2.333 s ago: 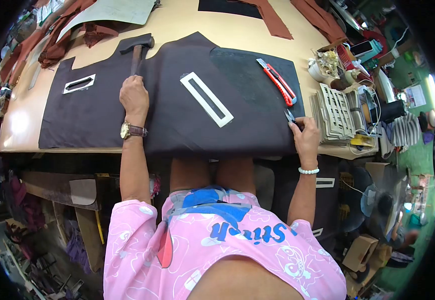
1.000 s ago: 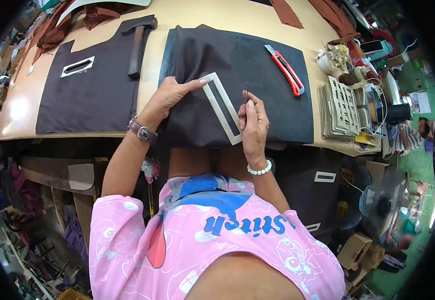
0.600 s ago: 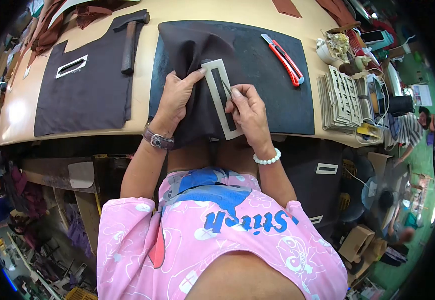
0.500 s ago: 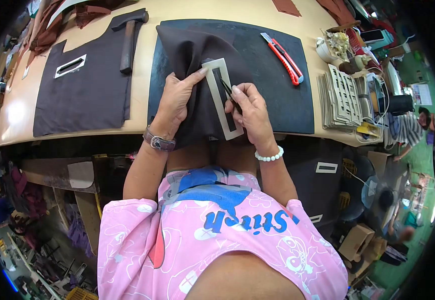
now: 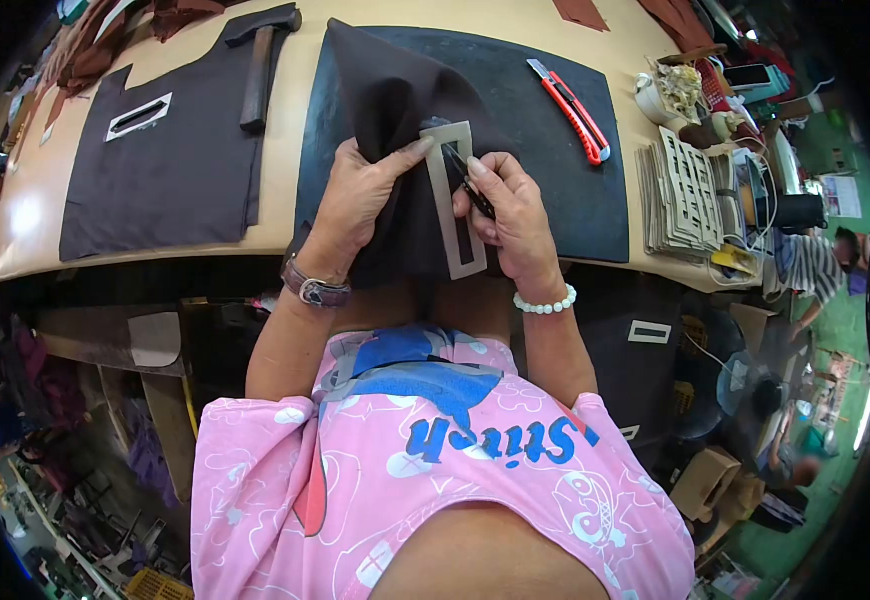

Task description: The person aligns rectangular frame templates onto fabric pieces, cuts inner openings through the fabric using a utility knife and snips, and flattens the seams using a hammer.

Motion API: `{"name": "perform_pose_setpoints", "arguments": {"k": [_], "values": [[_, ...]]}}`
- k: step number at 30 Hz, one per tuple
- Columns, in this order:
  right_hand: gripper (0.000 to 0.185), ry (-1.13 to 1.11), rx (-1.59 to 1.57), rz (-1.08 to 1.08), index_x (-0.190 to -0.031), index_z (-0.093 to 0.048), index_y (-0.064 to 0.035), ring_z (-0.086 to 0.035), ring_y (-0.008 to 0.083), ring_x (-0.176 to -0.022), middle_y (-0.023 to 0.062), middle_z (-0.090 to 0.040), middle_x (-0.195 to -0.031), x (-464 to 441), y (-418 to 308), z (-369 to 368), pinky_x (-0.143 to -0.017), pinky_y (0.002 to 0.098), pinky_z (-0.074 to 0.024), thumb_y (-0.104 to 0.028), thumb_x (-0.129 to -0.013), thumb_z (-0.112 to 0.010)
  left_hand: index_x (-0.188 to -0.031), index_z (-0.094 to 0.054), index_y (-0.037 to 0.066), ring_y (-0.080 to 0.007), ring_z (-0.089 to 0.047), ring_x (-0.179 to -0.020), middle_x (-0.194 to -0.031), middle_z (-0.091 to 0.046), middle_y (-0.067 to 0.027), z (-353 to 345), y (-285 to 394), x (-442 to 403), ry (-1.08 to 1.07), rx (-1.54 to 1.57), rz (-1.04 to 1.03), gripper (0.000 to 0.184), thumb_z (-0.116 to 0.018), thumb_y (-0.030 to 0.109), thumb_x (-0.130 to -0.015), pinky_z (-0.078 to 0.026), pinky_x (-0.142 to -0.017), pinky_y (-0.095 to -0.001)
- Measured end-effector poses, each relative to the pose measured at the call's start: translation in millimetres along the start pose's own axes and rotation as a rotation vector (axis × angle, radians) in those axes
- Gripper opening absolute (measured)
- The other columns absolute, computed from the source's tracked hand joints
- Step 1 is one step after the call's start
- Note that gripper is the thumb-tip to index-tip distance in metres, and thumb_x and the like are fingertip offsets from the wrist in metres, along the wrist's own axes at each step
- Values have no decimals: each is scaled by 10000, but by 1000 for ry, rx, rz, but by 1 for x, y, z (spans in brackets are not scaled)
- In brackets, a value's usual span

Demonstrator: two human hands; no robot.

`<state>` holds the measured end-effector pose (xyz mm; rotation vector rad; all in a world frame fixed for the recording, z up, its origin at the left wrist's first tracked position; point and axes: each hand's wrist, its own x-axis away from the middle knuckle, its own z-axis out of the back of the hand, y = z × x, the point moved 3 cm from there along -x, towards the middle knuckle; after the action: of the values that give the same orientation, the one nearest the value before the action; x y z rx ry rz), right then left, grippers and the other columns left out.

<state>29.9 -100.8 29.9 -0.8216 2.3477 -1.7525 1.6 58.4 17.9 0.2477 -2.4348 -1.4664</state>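
Observation:
My left hand (image 5: pixel 360 195) grips a dark brown fabric piece (image 5: pixel 395 95), its thumb pressing on the upper left of a pale rectangular frame (image 5: pixel 442 205) that lies on the fabric. The rest of its fingers are partly under the cloth. In my right hand (image 5: pixel 510 205) are small dark snips (image 5: pixel 477 198), pinched between thumb and fingers, with their tips at the upper part of the frame's slot. Part of the fabric stands up in a fold above my left hand. Beneath it is a dark cutting mat (image 5: pixel 545 150), and a red utility knife (image 5: pixel 573 115) lies on its right side.
Left on the table (image 5: pixel 25 225) is another dark fabric piece (image 5: pixel 170 180) with a pale frame (image 5: pixel 140 117) and a hammer (image 5: pixel 258 75). Stacked pale templates (image 5: pixel 677 195) and a white container (image 5: pixel 653 100) stand at the right. A person in stripes (image 5: pixel 805 265) is far right.
My left hand left the hammer and took hold of the fabric, which is now bunched and raised. My right hand moved left with the snips, bringing their tips to the frame's slot.

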Motion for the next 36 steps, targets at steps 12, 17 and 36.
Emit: {"name": "perform_pose_setpoints", "arguments": {"k": [12,17,36], "values": [[199,-11,-17,-22,-878,-464,-86,-333,6,-387,43,-581,-624,2,5,0,-360,167,-229,-227,-901,-602,-961,-582,-86,-170,-652,-719,-868,-659,-126,-5,8,8,-65,20,5,265,-699,92,-804,-546,-636,-268],[192,7,-15,-27,-865,-468,-91,-338,4,-386,34,-577,-610,1,6,1,-358,169,-224,-220,-898,-607,-1035,-445,-165,-192,-650,-708,-871,-644,-169,2,-2,2,-20,27,34,461,-716,121,-795,-550,-611,-274],[205,216,8,83,-921,-414,-112,-336,14,-424,23,-526,-704,41,32,-22,-366,148,-240,-307,-982,-435,-885,-655,21,-53,-551,-716,-818,-642,7,-31,-16,36,237,99,-198,104,-661,121,-859,-422,-635,-222]]}}
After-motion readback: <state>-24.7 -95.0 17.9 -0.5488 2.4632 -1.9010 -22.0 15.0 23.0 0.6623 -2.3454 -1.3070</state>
